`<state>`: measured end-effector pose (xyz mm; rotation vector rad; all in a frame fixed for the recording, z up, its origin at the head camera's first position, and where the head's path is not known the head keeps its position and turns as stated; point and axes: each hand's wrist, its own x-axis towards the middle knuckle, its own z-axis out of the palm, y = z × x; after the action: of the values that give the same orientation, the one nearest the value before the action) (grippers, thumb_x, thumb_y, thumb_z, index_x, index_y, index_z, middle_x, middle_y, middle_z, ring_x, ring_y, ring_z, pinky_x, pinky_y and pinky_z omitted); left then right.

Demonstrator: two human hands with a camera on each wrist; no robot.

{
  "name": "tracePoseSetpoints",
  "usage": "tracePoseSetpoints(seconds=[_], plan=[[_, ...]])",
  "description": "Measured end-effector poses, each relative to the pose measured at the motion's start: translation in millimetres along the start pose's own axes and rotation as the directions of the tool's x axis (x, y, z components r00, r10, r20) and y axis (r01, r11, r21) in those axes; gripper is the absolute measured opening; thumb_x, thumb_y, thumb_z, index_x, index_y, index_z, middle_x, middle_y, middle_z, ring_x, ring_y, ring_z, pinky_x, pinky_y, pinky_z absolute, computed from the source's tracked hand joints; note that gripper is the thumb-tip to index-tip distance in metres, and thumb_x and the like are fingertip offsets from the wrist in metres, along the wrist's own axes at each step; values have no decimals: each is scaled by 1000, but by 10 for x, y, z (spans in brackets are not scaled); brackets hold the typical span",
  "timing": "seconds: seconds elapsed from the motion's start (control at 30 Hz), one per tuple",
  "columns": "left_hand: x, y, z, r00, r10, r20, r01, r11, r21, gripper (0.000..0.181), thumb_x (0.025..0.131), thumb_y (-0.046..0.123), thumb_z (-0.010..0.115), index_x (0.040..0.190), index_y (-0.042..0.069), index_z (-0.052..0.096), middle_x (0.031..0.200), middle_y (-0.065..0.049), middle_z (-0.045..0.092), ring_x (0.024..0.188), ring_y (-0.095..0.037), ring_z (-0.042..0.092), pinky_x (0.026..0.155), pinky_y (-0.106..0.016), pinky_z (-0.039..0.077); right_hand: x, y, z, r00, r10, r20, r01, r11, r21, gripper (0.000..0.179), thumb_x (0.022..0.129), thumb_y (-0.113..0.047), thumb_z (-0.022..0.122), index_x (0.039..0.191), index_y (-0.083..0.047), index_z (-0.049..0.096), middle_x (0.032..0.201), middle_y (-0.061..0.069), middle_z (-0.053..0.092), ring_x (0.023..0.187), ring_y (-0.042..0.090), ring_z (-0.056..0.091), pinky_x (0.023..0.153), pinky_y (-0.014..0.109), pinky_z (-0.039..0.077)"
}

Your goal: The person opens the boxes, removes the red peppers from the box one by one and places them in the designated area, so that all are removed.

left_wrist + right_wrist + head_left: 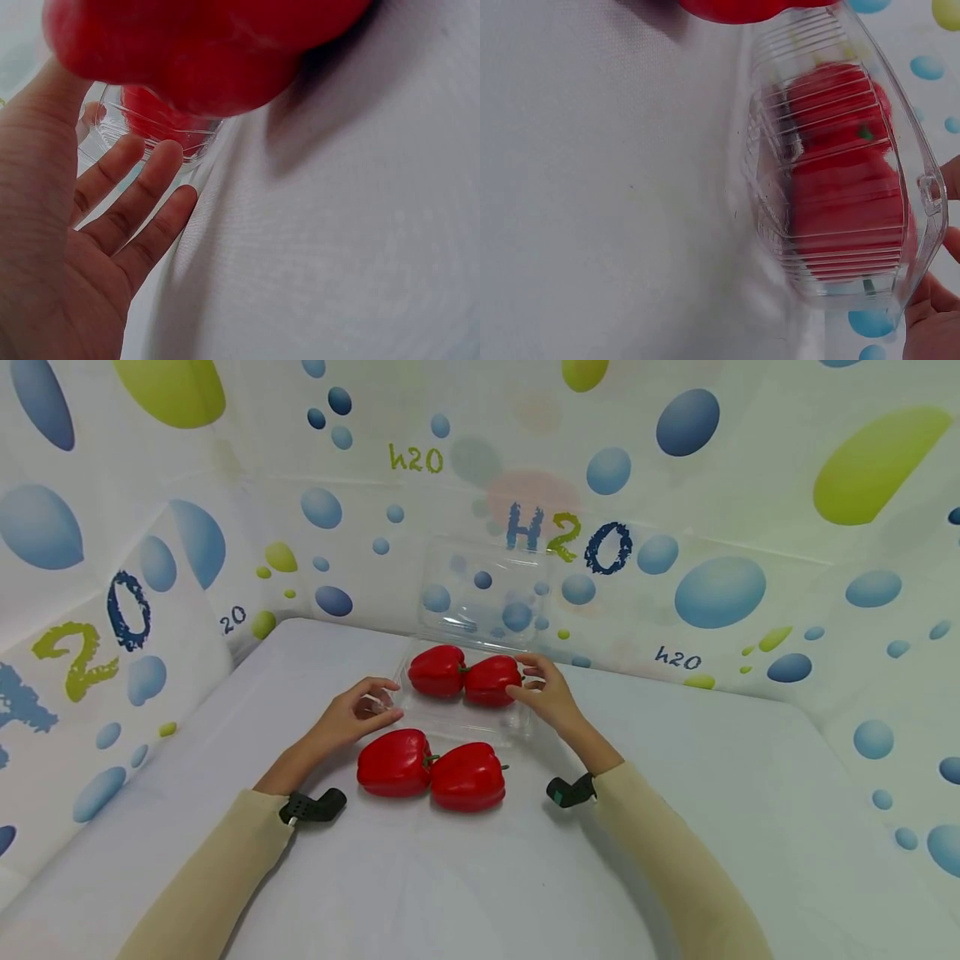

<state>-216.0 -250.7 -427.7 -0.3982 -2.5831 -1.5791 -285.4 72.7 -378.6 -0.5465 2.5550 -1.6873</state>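
Two red bell peppers, a left one (437,672) and a right one (491,682), lie side by side in a clear plastic clamshell container (465,720). Its see-through lid (487,585) stands raised at the back. My left hand (348,712) is at the container's left end, fingers spread and loosely bent, with nothing between them. At the other end, my right hand (553,695) reaches over the rim, thumb and fingers apart around the stem end of the right pepper. Closer to me, two more red bell peppers, one left (393,764) and one right (468,779), lie on the table.
A white cloth covers the table (450,885). Behind and to the left hangs a white sheet (480,502) printed with blue and green drops and H2O lettering. The front peppers lie close before the container, between my forearms.
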Motion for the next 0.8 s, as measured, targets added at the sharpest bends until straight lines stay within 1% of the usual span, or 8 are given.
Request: tracePoseSetpoints(seconds=[0.17,0.3,0.47,0.57,0.7,0.8], plan=[[-5,1,-8,1000,5,2,-5,1000,11,48,92,15,69,134,7,50,111,-15,58,97,-29,63,79,-16,51,40,-10,-7,998,4,57,1,996,-90,58,89,-8,69,142,-6,45,143,17,44,125,34,45,101,46,46],[-16,23,-11,1000,22,-1,-22,1000,5,46,91,19,70,132,8,51,109,-14,58,95,-27,63,79,-18,52,66,-12,-3,997,4,76,6,992,-127,60,88,-8,69,143,-9,45,144,16,42,123,34,44,98,46,47],[-19,33,-7,999,30,-12,-30,1000,0,45,91,20,70,131,10,52,107,-12,59,93,-25,63,78,-19,53,90,4,-2,996,5,91,7,991,-136,63,88,-9,69,145,-12,44,145,14,43,125,33,42,98,45,47],[-15,37,-8,1000,23,-7,-23,1000,2,46,91,21,70,132,10,52,109,-13,58,93,-26,63,78,-19,53,96,5,-5,995,5,100,9,990,-139,64,87,-9,70,146,-12,43,146,13,43,127,32,41,99,45,45],[-13,45,-6,1000,8,2,-8,1000,13,47,91,19,70,133,10,51,111,-14,58,95,-28,62,78,-18,52,95,4,-13,992,-5,122,26,985,-168,67,87,-10,71,147,-11,41,147,14,42,126,33,42,97,46,46],[-24,83,4,1000,0,2,0,1000,25,47,92,16,69,134,8,50,112,-16,58,96,-30,62,78,-16,51,90,6,-14,990,-17,140,43,982,-183,69,87,-9,71,148,-9,39,146,15,43,125,33,42,97,45,46]])
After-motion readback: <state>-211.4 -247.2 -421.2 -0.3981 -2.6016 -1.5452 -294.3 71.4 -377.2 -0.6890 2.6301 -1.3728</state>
